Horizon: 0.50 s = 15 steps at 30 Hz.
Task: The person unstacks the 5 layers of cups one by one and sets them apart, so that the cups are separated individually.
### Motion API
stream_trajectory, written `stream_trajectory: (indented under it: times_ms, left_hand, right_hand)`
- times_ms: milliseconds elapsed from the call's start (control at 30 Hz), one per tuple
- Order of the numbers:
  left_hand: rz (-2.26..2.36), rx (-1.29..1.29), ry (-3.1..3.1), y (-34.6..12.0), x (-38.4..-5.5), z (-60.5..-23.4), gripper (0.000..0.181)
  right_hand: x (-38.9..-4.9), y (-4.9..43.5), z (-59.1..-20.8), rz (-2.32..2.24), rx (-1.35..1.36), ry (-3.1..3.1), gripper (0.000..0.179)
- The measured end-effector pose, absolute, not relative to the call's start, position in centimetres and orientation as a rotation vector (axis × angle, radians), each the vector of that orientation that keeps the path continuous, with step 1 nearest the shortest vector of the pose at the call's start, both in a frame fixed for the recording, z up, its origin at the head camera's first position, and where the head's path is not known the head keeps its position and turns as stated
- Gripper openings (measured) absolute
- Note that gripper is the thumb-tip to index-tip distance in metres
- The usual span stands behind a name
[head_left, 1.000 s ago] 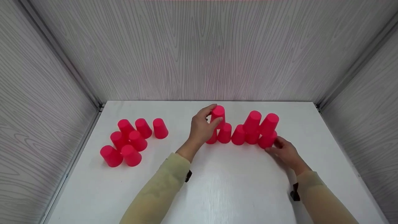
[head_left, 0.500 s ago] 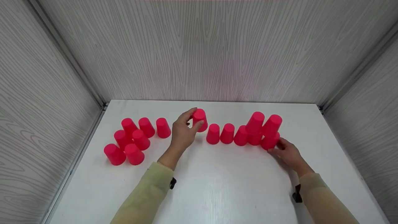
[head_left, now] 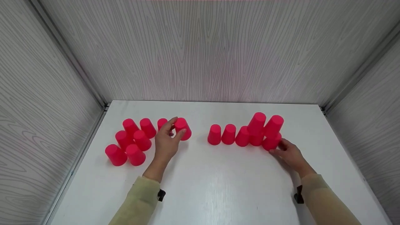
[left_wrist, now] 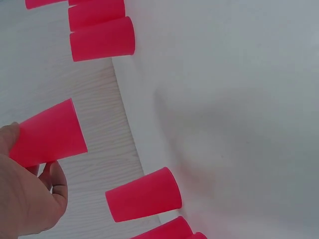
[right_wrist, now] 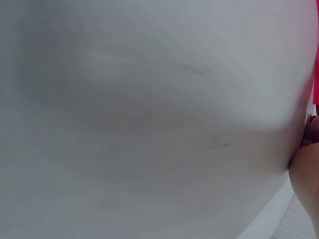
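head view: at a white table (head_left: 218, 187) before a wood-grained wall (head_left: 200, 50), a person's left hand (head_left: 166, 143) pinches an inverted red cup (head_left: 183, 128) between thumb and fingers, between two groups. to the left stand seven cups (head_left: 142, 140), one partly hidden by the hand; to the right, five form a bottom row (head_left: 228, 134), with two upper cups (head_left: 257, 122) over its right portion. the right hand (head_left: 290, 154) holds the end cup (head_left: 271, 142), thumb at the near side.

left wrist view: the gripped red cup hangs clear of the white table, its rim turned toward the surface.

right wrist view: blurred tabletop fills most of the frame; part of the right hand shows at the edge, its grip impossible to tell from this angle.
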<state>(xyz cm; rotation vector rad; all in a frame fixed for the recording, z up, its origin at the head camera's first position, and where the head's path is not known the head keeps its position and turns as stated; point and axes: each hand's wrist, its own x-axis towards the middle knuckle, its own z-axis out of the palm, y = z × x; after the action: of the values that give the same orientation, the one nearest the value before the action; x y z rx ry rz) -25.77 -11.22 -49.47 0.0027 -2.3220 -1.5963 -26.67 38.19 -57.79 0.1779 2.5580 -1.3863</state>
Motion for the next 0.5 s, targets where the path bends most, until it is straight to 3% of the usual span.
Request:
stream_trajectory:
  times_ms: [500]
  left_hand:
    - [-1.562,0.199,-2.354,-16.1,-24.0,-52.3,0.072]
  right_hand:
    - [-26.6,38.4,-57.9,-1.365,0.17,2.575,0.095]
